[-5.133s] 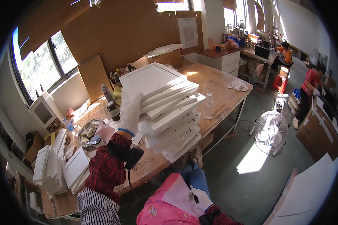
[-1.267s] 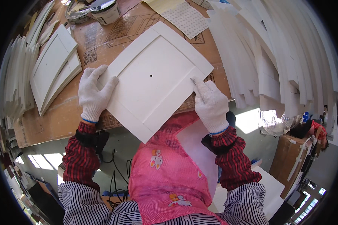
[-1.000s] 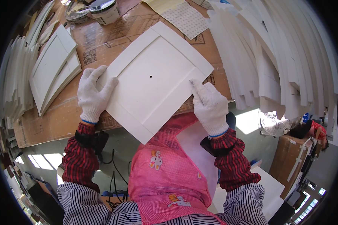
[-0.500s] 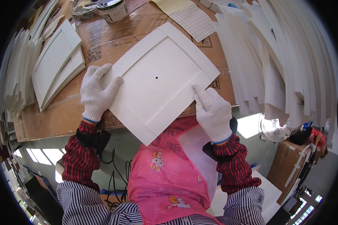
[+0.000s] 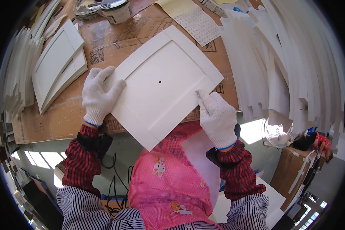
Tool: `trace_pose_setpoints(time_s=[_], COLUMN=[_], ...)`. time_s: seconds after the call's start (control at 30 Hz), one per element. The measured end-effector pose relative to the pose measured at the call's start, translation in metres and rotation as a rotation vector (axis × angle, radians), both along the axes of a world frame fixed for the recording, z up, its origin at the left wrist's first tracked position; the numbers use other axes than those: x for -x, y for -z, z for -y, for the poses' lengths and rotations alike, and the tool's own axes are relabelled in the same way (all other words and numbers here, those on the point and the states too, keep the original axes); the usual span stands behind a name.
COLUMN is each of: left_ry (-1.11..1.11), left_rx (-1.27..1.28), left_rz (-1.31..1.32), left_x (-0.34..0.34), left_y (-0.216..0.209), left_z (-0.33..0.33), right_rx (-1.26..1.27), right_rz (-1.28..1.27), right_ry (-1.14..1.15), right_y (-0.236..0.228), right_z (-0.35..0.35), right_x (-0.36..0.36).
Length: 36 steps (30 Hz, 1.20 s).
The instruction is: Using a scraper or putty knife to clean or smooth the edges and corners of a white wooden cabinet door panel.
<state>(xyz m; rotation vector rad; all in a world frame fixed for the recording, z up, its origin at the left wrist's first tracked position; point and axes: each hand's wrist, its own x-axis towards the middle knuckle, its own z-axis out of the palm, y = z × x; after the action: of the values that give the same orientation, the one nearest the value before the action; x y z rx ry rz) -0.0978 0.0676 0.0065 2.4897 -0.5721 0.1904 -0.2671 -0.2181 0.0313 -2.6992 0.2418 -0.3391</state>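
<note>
A white framed panel [image 5: 157,103], like a cabinet door with a recessed middle and a small dark hole, lies tilted cornerwise, its near corner over the table's front edge. My left hand [image 5: 101,94], in a white knit glove, is closed on the panel's left edge, thumb on top. At the right edge, my gloved right hand [image 5: 218,117] is closed in a pinch, its fingertips touching the frame strip. A small greyish spot shows at those fingertips; whether it is a held thing or dirt on the glove I cannot tell.
Brown cardboard [image 5: 142,38] covers the table. More white panels [image 5: 55,65] lie at the left, and long white strips [image 5: 253,69] are stacked at the right. A tub [image 5: 117,13] and a patterned sheet [image 5: 193,23] lie at the back. A fan [image 5: 276,134] and another person [image 5: 322,143] are far right.
The view has shifted slightly. My right fingertips stay at the panel's right edge with the hand a little lower. My left grip looks the same.
</note>
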Motion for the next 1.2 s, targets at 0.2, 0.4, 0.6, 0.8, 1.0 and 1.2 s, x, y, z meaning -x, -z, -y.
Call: trace_pose_setpoints(time_s=[0.2, 0.4, 0.6, 0.8, 1.0, 1.2], left_ry=[-0.008, 0.002, -0.013, 0.004, 0.003, -0.024], left_rx=[0.030, 0.016, 0.018, -0.003, -0.035, -0.030], left_rz=[-0.006, -0.027, -0.014, 0.018, 0.025, 0.002], left_x=[-0.001, -0.001, -0.002, -0.002, -0.003, -0.003], left_y=[0.000, -0.001, -0.002, 0.000, 0.003, 0.003], left_z=[0.000, -0.001, -0.001, 0.001, -0.002, -0.001], right_rx=[-0.060, -0.085, -0.020, -0.005, -0.007, 0.009], right_rz=[-0.013, 0.016, -0.001, 0.041, -0.135, -0.086], right_ry=[0.006, 0.030, 0.023, -0.032, -0.125, -0.035], right_y=[-0.001, -0.003, -0.002, 0.004, -0.006, 0.004], right_z=[0.000, -0.003, 0.002, 0.004, -0.046, -0.037], right_x=[-0.002, -0.004, -0.006, -0.002, 0.027, 0.030])
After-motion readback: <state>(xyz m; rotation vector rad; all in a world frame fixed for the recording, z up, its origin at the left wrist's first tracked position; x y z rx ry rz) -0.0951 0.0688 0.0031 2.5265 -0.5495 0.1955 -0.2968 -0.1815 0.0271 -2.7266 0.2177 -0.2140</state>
